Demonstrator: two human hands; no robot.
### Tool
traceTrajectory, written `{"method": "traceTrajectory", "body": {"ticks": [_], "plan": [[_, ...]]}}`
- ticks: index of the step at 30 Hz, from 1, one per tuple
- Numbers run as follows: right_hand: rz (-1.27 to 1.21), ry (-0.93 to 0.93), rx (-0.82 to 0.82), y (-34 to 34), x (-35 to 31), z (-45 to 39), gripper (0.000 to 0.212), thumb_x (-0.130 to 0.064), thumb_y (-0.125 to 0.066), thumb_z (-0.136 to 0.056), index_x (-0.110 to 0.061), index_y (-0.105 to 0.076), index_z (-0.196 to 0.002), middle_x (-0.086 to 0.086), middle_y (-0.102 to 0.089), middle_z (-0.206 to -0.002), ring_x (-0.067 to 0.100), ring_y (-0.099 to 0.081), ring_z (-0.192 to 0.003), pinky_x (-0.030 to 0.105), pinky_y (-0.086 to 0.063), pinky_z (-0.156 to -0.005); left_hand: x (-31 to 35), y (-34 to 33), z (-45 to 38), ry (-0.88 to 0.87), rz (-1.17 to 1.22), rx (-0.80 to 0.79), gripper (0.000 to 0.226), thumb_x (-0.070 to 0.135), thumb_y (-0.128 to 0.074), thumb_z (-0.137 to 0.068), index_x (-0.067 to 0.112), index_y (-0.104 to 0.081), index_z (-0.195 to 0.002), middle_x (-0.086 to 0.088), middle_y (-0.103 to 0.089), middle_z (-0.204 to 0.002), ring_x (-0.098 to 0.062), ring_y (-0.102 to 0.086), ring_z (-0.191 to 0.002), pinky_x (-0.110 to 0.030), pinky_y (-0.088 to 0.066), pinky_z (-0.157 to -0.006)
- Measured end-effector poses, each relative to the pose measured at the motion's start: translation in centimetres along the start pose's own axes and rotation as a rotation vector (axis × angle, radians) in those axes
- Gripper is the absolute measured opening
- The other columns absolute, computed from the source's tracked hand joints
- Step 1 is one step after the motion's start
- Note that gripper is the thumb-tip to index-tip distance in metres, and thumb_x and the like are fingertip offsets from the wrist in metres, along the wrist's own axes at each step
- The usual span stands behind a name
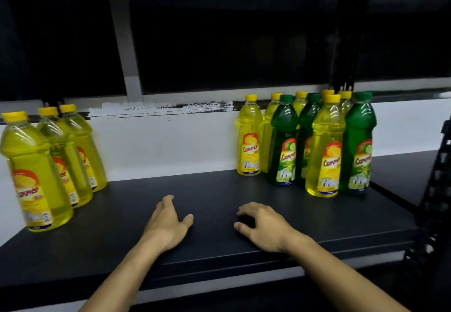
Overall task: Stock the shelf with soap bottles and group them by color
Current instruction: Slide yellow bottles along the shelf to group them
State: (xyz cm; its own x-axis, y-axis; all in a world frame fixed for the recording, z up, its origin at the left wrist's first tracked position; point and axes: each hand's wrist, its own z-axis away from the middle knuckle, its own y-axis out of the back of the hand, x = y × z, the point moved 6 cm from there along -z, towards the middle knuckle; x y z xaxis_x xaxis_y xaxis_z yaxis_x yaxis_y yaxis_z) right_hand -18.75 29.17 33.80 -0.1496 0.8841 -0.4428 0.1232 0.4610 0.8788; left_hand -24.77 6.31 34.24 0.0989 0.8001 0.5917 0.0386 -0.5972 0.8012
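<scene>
On the black shelf [219, 189], I log both hands empty, left hand [168, 224] flat, right hand [262, 224] loosely curled, between three sorted yellow soap bottles [48, 165] and the mixed yellow-green cluster [314, 141]; next, I judge, another yellow goes leftward.

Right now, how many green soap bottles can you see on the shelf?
3, all in the mixed cluster at the right: one at front left, one behind it in the middle, one at the far right. Others may be hidden behind the yellow bottles.

Nine yellow soap bottles [324, 150], three green soap bottles [283, 145], two hands [168, 224]
</scene>
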Motion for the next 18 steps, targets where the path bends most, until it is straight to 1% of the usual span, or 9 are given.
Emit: {"method": "traceTrajectory", "body": {"ticks": [4,5,7,9,11,15,18], "plan": [[0.022,-0.052,0.046,2.0,3.7,1.3,0.038,-0.050,-0.054,-0.092,-0.028,-0.059,-0.123,-0.013,-0.052,-0.133,0.010,-0.046,-0.126,0.030,-0.040,-0.103,3.4,-2.4,-0.4,-0.071,-0.041,-0.041,0.076,0.046,-0.056,-0.094,0.016,-0.017,-0.153,-0.005,-0.027,-0.157,-0.026,-0.033,-0.141,-0.041,-0.036,-0.112],[0.022,-0.057,0.054,2.3,4.3,1.5,0.039,-0.050,-0.054,-0.091,-0.028,-0.059,-0.123,-0.013,-0.052,-0.132,0.009,-0.046,-0.125,0.030,-0.040,-0.103,4.0,-2.9,-0.5,-0.094,-0.063,-0.051,0.074,0.047,-0.053,-0.095,0.016,-0.018,-0.153,-0.004,-0.028,-0.157,-0.027,-0.032,-0.141,-0.042,-0.034,-0.113],[0.016,-0.058,0.069,2.7,5.0,1.6,0.038,-0.050,-0.054,-0.091,-0.028,-0.060,-0.122,-0.015,-0.053,-0.131,0.008,-0.047,-0.124,0.029,-0.041,-0.101,5.1,-3.6,-0.6,-0.146,-0.138,-0.065,0.066,0.047,-0.046,-0.098,0.016,-0.024,-0.152,-0.003,-0.030,-0.157,-0.024,-0.032,-0.142,-0.042,-0.027,-0.117],[0.023,-0.055,0.090,2.9,5.3,1.3,0.038,-0.051,-0.054,-0.091,-0.030,-0.060,-0.122,-0.016,-0.054,-0.128,0.006,-0.047,-0.122,0.029,-0.041,-0.099,5.6,-3.8,-0.7,-0.185,-0.212,-0.054,0.059,0.048,-0.040,-0.100,0.016,-0.033,-0.149,0.001,-0.034,-0.154,-0.020,-0.033,-0.141,-0.039,-0.023,-0.118],[0.038,-0.059,0.127,3.0,5.3,0.7,0.037,-0.052,-0.052,-0.091,-0.031,-0.059,-0.122,-0.017,-0.054,-0.126,0.006,-0.047,-0.121,0.028,-0.040,-0.097,5.7,-3.8,-0.6,-0.199,-0.251,-0.041,0.056,0.049,-0.036,-0.101,0.018,-0.038,-0.147,0.004,-0.038,-0.152,-0.018,-0.034,-0.139,-0.035,-0.026,-0.116],[0.077,-0.045,0.184,2.8,4.5,-0.7,0.035,-0.049,-0.050,-0.093,-0.030,-0.059,-0.121,-0.014,-0.054,-0.125,0.007,-0.045,-0.121,0.030,-0.040,-0.095,5.8,-3.9,-0.3,-0.209,-0.290,-0.046,0.055,0.049,-0.033,-0.102,0.018,-0.038,-0.148,0.005,-0.039,-0.151,-0.017,-0.031,-0.141,-0.035,-0.025,-0.117],[0.087,-0.028,0.194,2.6,4.0,-1.9,0.033,-0.046,-0.050,-0.094,-0.027,-0.061,-0.119,-0.012,-0.054,-0.124,0.008,-0.044,-0.121,0.031,-0.040,-0.095,6.1,-3.8,-0.2,-0.207,-0.305,-0.040,0.053,0.047,-0.033,-0.102,0.018,-0.040,-0.146,0.006,-0.042,-0.147,-0.017,-0.035,-0.138,-0.034,-0.025,-0.116]]}}
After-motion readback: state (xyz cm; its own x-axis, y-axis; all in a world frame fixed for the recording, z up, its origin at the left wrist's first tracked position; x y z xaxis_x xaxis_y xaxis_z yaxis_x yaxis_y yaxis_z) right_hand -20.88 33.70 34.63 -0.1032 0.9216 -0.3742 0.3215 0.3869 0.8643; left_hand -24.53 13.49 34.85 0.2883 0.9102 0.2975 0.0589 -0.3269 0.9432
